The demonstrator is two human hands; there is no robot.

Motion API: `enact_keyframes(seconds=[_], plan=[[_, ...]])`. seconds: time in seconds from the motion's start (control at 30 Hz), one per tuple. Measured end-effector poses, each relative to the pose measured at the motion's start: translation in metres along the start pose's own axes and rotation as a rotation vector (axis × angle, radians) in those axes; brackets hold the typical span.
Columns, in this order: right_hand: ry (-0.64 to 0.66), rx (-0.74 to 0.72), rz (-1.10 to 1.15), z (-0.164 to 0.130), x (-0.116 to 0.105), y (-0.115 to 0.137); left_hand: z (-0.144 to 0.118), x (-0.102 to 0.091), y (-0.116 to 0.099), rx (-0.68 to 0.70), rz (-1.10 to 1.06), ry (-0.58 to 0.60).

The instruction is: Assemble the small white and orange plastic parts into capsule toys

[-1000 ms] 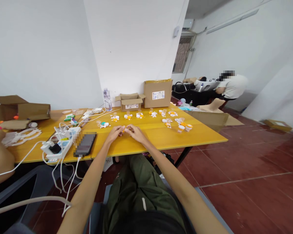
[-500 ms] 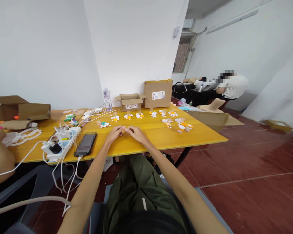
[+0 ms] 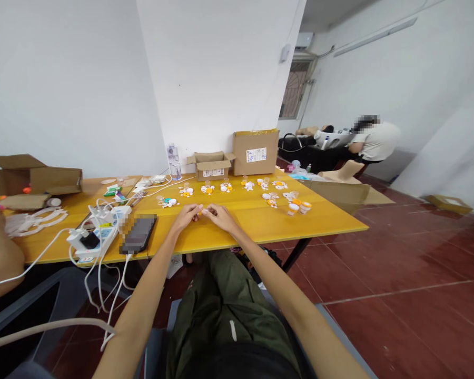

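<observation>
My left hand (image 3: 186, 217) and my right hand (image 3: 220, 217) meet above the wooden table (image 3: 256, 221), fingertips pinched close together. Between them a bit of something small and orange (image 3: 200, 213) shows; its kind is too small to tell. Beyond my hands lie several little heaps of white and orange round pieces, such as a heap (image 3: 207, 189) with a small clear cup. The closest heap on the left has a teal piece (image 3: 167, 201). Two small clear cups with orange rims, a left one (image 3: 293, 209) and a right one (image 3: 305, 207), stand to the right.
An open small carton (image 3: 211, 167) and a larger closed box (image 3: 256, 152) stand against the wall beside a clear bottle (image 3: 174, 162). On my left are a phone (image 3: 140, 234), a power strip (image 3: 102, 237) with tangled white cables, and another person's arm (image 3: 0, 258). Someone sits far right (image 3: 379, 139).
My hands stay in nearly the same place with fingertips together. The other person's arm at the left edge has shifted slightly.
</observation>
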State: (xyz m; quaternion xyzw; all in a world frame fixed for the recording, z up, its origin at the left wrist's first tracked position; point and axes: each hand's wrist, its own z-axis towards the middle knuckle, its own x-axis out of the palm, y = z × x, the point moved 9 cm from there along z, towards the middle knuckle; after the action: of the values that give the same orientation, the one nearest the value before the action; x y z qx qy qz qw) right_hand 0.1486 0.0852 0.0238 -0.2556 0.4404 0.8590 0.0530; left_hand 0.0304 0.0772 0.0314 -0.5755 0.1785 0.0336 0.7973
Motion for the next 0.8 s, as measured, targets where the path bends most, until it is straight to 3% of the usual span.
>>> enact_keyframes(seconds=[0.8], plan=[[-0.011, 0.030, 0.051, 0.0004, 0.0012, -0.0018, -0.0001, 0.0006, -0.0024, 0.018, 0.004, 0.005]])
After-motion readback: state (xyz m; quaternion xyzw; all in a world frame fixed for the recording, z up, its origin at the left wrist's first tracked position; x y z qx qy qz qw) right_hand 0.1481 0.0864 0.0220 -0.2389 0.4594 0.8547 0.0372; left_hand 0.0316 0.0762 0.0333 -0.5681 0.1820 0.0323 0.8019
